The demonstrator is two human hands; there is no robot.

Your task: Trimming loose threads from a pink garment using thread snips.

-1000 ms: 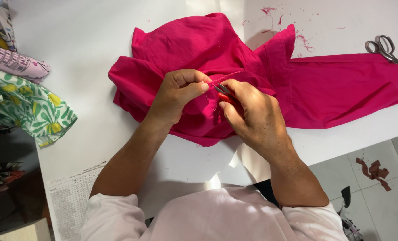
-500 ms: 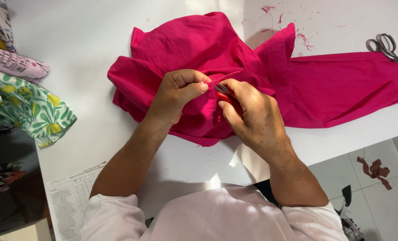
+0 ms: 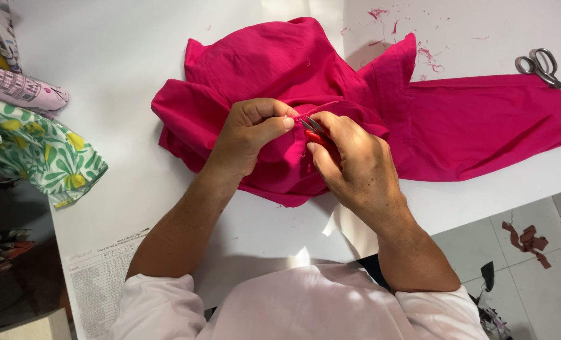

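Left of the pink garment [image 3: 280, 69] heaped mid-bench [image 3: 104, 75], folded prints [image 3: 47, 151] wait; my left hand [image 3: 252, 135] pinches its seam while my right hand [image 3: 356, 167] grips small snips [image 3: 315, 129], likely trimming thread, which needs taut cloth.

A white bench [image 3: 135, 38] carries a crumpled pink garment [image 3: 469, 126] in the middle, metal scissors [image 3: 544, 66] at the far right, pink thread scraps [image 3: 419, 38], folded patterned fabrics [image 3: 35, 138] at its left edge, and a printed sheet [image 3: 98, 283] near the front
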